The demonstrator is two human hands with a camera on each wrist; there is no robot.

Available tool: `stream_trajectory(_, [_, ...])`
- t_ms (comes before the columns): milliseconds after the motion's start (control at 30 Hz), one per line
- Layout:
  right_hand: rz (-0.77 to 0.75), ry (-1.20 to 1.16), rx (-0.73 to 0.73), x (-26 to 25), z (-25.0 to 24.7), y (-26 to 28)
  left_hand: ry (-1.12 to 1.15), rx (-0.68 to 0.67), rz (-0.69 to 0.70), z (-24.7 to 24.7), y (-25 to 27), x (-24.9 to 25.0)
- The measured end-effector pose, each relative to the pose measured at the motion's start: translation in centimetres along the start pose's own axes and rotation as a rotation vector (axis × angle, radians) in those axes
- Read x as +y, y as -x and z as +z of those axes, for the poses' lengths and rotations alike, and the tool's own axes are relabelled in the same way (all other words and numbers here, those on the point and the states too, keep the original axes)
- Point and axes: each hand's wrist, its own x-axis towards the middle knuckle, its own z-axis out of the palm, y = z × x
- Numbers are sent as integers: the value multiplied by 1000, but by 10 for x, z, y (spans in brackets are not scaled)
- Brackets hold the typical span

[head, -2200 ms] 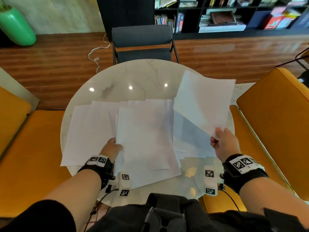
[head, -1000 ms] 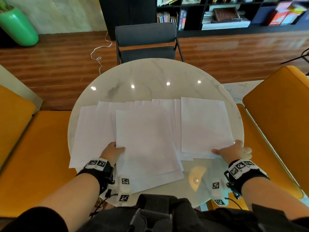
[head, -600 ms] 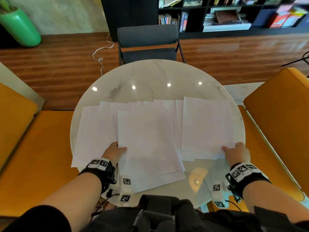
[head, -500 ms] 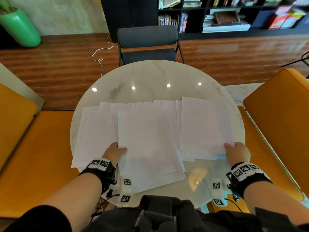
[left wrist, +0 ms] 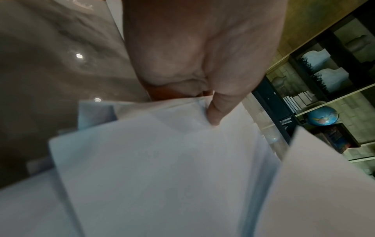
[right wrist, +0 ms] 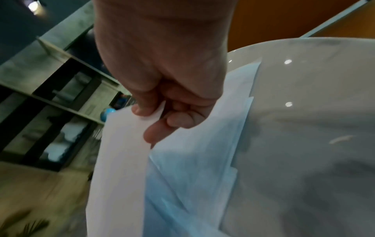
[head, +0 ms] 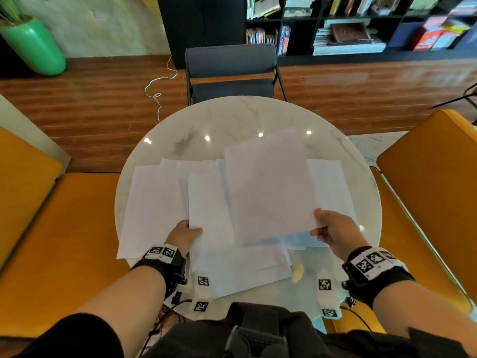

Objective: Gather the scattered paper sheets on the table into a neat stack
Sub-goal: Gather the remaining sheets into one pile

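Observation:
Several white paper sheets lie overlapped across the near half of the round marble table (head: 232,117). My right hand (head: 333,229) pinches the near right corner of one sheet (head: 268,187), thumb on top, and holds it lifted above the others; the right wrist view shows that raised sheet (right wrist: 121,152) with fingers under it. My left hand (head: 184,235) grips the near left corner of the middle stack (head: 219,228), thumb on top in the left wrist view (left wrist: 215,110). More sheets (head: 149,202) lie to the left and further sheets (head: 333,187) at the right.
A dark chair (head: 231,71) stands at the table's far side. Orange seats (head: 438,177) flank the table right and left (head: 38,215). A green pot (head: 33,45) and a white cord (head: 157,86) are on the wooden floor; bookshelves (head: 348,21) line the back.
My right hand has picked the top right sheet up off the table and carried it leftward over the middle stack. The left hand has stayed on the stack's corner.

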Motion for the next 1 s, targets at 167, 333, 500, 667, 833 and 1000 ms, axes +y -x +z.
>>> stream_trajectory(167, [51, 199, -104, 27, 23, 14, 24, -13, 4, -1, -4, -3])
stream_trajectory(333, [4, 557, -293, 33, 40, 26, 90, -16, 0, -2, -6, -8])
stream_trajectory(500, [-195, 947, 32, 22, 29, 14, -25, 15, 19, 1, -3, -7])
stream_trajectory(667, [7, 993, 431, 17, -21, -10, 12, 41, 34, 0, -5, -8])
stream_trajectory(833, [146, 1050, 464, 23, -35, -23, 112, 74, 28, -21, -6, -9])
stream_trajectory(1000, [179, 1088, 347, 18, -25, -30, 132, 113, -6, -49, -10, -15])
